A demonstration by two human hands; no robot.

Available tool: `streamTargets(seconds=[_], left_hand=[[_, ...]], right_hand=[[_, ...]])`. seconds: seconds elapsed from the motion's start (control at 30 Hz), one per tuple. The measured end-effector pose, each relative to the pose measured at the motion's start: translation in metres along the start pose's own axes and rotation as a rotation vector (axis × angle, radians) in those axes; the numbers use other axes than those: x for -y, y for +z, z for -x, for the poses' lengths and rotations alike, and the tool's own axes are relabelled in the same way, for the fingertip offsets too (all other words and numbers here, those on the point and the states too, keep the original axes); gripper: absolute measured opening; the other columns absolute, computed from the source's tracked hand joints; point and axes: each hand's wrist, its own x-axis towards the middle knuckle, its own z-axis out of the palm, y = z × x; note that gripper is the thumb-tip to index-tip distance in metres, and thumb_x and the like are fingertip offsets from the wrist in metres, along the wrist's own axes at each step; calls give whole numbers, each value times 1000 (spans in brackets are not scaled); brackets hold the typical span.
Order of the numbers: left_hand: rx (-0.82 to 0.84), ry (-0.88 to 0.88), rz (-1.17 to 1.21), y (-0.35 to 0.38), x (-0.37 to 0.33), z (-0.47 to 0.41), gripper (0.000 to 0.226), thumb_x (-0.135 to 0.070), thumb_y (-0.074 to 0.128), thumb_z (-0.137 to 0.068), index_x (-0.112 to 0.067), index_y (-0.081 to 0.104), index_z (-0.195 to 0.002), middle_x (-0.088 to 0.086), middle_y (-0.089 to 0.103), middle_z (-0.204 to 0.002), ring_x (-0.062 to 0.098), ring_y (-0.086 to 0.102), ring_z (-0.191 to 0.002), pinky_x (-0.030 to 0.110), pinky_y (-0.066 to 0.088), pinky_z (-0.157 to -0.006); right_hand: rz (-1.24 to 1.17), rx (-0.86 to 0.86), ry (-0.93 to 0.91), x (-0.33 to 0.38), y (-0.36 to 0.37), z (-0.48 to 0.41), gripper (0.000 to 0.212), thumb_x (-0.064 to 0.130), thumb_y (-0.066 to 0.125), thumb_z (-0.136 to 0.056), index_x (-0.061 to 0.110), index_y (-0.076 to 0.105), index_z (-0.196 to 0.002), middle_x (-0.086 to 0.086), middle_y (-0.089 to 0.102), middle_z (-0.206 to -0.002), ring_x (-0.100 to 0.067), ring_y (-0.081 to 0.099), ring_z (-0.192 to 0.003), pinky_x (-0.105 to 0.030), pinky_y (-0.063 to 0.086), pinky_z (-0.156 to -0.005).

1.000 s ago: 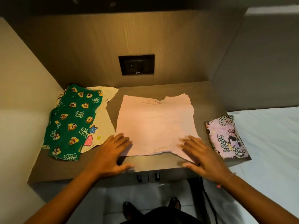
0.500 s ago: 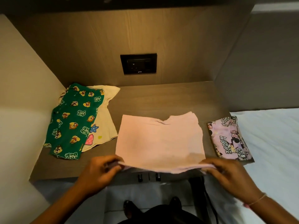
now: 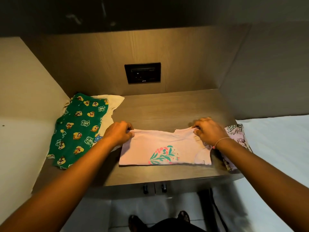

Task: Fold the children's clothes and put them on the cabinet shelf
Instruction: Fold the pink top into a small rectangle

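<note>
A pale pink shirt (image 3: 155, 144) lies folded in half on the wooden cabinet shelf (image 3: 167, 109), a flower print facing up near its front fold. My left hand (image 3: 119, 133) pinches the shirt's far left corner. My right hand (image 3: 209, 131) pinches its far right corner, a thin bracelet on the wrist. Green cartoon-print trousers (image 3: 75, 129) lie at the left on top of a cream garment (image 3: 108, 101). A folded lilac cartoon-print piece (image 3: 237, 133) sits at the right edge, partly hidden behind my right forearm.
A black wall socket (image 3: 143, 73) is set in the back panel. A light side wall (image 3: 25, 114) bounds the shelf on the left. White bedding (image 3: 275, 148) lies to the right. Two small door handles (image 3: 154, 188) sit below the shelf's front edge.
Both hands took the shirt's near hem, lifted it and carried it to the far edge, folding the shirt in half so the flower print now shows.
</note>
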Motion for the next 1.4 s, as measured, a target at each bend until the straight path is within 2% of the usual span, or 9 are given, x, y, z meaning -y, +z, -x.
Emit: streamTargets(seconds=[0.17,0.43,0.67,0.8,0.97,1.07,1.13,1.23,1.4], left_hand=[[-42,195,-307,8,1,-11,54,-49,62,-87,-30,49,-136,1,53,-133,24,47,-120,42,42,-95],[64,238,-326,-11,-10,-19,27,-43,65,-88,-29,66,-111,-4,66,-109,18,48,-104,40,36,-89],[-317,407,-268,-12,8,20,18,-38,79,-77,-31,73,-91,-12,68,-88,11,44,-81,31,29,-68],[-310,567,-284,3,14,46,26,-27,89,-64,-28,76,-87,-6,70,-84,21,55,-75,31,34,-60],[-153,537,-371,7,14,61,31,-46,59,-88,-28,74,-108,-2,70,-104,21,57,-94,34,39,-74],[-268,494,-289,9,2,80,50,-47,38,-88,-20,72,-112,3,71,-109,25,59,-98,38,45,-77],[-274,386,-229,22,-23,93,62,-51,30,-90,-14,59,-130,10,62,-129,30,53,-118,45,45,-92],[-5,126,-143,61,-56,106,83,-65,16,-93,-10,8,-154,15,8,-162,33,6,-149,49,10,-119],[108,48,-147,85,-53,93,88,-69,13,-93,-11,-18,-151,14,-30,-155,29,-30,-143,42,-16,-117]], right_hand=[[62,94,-60,7,3,-9,53,37,65,-86,32,48,-136,1,53,-138,-23,47,-124,-42,44,-100],[31,228,7,15,-12,-23,20,35,70,-83,33,69,-103,3,70,-101,-19,60,-91,-31,50,-76],[87,-210,-166,1,-15,25,12,27,71,-81,29,66,-92,5,64,-88,-19,58,-87,-32,47,-69],[213,-236,-262,1,1,51,20,20,77,-76,22,70,-94,-2,67,-91,-23,61,-82,-34,49,-63],[290,45,-244,5,2,68,50,41,49,-75,29,64,-122,2,64,-121,-23,57,-106,-36,46,-89],[183,-56,-262,4,-6,74,52,38,51,-74,28,64,-124,2,66,-123,-21,59,-105,-36,48,-87],[94,-129,-307,7,-5,73,54,37,52,-78,24,59,-130,-1,63,-131,-23,57,-113,-39,49,-91],[131,53,-380,17,13,71,68,51,41,-91,21,29,-151,-2,27,-159,-25,23,-146,-45,23,-118],[98,157,-343,6,36,79,75,61,26,-95,26,1,-155,2,2,-164,-17,-2,-150,-35,-2,-122]])
